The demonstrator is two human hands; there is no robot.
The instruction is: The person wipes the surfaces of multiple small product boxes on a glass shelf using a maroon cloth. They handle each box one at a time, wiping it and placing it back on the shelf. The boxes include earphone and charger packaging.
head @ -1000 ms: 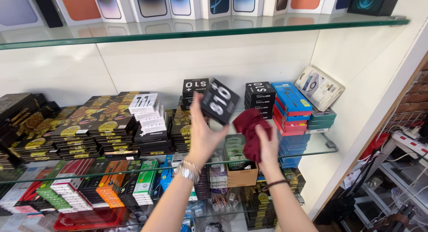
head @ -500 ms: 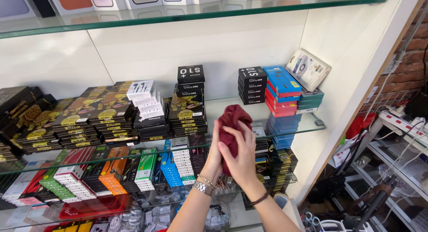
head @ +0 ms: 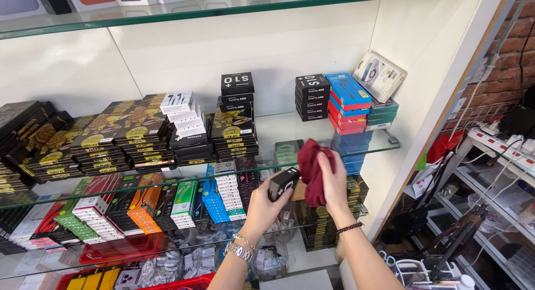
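My left hand [head: 263, 205] grips a small black box [head: 282, 183] in front of the glass shelves, a metal watch on its wrist. My right hand [head: 334, 181] holds a dark red cloth [head: 312, 166] bunched against the box's right side. Both hands hover just below the middle glass shelf [head: 290, 135], in front of the gap between two box stacks. Behind them on that shelf stands a stack of black boxes [head: 236, 95] and another black stack [head: 312, 96].
Red and blue boxes [head: 348, 100] with a tilted white package [head: 380, 75] stand at the shelf's right end. Dark patterned boxes [head: 111, 139] fill the left. Colourful packs [head: 139, 203] line the lower shelf. A wire rack with cables [head: 496, 173] stands at right.
The hands dropped from shelf height to below the shelf. A black box held up a second ago left my left hand; it now holds a black box beside the cloth.
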